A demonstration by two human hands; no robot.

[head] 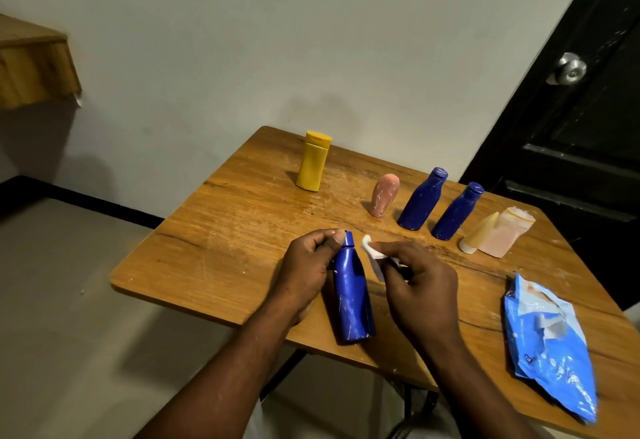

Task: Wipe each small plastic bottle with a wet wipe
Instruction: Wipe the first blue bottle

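Observation:
My left hand (pixel 306 267) grips a dark blue plastic bottle (pixel 351 296) near its neck and holds it tilted above the near part of the wooden table (pixel 242 216). My right hand (pixel 420 286) pinches a white wet wipe (pixel 372 255) just right of the bottle's cap; the wipe is apart from the bottle. Further back stand a yellow bottle (pixel 313 161), a pink bottle (pixel 384 196), two more blue bottles (pixel 420 201) (pixel 457 213), a cream tube (pixel 479 234) and a pale pink bottle (pixel 507 234).
A blue wet-wipe pack (pixel 550 345) lies at the table's right near corner. A black door with a metal knob (pixel 571 69) is to the right. A wooden shelf (pixel 34 64) juts from the wall at the left. The table's near edge runs under my forearms.

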